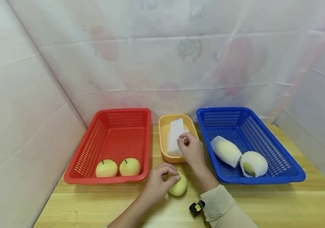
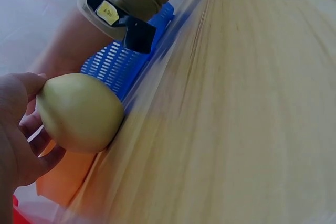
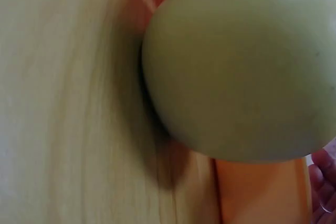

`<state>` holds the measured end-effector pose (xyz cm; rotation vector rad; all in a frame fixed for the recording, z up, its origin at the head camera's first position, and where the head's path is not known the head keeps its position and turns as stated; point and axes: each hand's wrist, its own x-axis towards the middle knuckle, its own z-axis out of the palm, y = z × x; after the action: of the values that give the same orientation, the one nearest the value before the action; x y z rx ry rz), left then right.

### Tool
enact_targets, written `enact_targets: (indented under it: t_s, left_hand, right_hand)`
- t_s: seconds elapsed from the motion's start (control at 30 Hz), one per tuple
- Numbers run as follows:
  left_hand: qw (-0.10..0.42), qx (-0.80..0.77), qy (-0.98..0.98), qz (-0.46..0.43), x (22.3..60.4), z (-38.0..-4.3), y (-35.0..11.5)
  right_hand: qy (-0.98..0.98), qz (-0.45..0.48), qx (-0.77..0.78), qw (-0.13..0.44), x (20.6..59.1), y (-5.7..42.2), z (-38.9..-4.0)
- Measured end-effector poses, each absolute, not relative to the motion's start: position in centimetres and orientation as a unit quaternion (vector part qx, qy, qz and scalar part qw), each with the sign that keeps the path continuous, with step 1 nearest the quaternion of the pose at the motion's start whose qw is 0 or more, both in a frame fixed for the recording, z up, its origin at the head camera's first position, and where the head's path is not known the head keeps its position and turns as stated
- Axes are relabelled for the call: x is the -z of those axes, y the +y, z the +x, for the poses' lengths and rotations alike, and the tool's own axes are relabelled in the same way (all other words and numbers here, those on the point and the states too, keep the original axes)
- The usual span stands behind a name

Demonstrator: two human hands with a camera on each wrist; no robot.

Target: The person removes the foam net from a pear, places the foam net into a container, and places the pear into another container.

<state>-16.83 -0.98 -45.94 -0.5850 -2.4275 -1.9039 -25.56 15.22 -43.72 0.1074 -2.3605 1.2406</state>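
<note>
My left hand [image 1: 157, 184] grips a yellow-green pear [image 1: 180, 186] on the wooden table. In the left wrist view, the thumb and curled fingers lie against the pear's [image 2: 81, 113] stem side. Over the yellow tub [image 1: 162, 128], my right hand [image 1: 194, 152] has bent fingertips at the edge of a white foam fruit net [image 1: 176, 126]. Whether they pinch it cannot be made out. More white netting lies beneath in the tub. The pear [image 3: 241, 72] fills much of the right wrist view, with right-hand fingers partly visible at the lower right edge.
To the left, a red basket [image 1: 108, 181] holds two bare pears [image 1: 106, 168]. A blue basket [image 1: 260, 181] on the right contains two pears in foam nets [image 1: 225, 151]. A pale printed curtain [image 1: 162, 63] hangs behind the wooden table [image 1: 94, 205].
</note>
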Motion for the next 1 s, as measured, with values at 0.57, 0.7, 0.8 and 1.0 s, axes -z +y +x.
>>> enact_targets:
  t_s: [0.57,0.7,0.8,1.0]
  left_hand:
    - [0.005,0.599,-0.777,-0.195,46.3,-16.9,-1.0]
    - [0.007,0.598,-0.776,-0.199,46.3,-16.8,-1.0]
    - [0.007,0.599,-0.775,-0.199,46.4,-16.8,-1.0]
    - [0.007,0.600,-0.776,-0.196,46.5,-17.0,-1.0]
  right_hand:
    - [-0.923,0.104,-0.352,0.114,44.4,14.7,-26.9]
    - [-0.938,0.116,-0.313,0.088,44.4,14.6,-26.7]
    - [-0.951,0.110,-0.272,0.100,44.5,14.6,-26.5]
    - [-0.951,0.092,-0.232,0.181,44.2,14.7,-25.9]
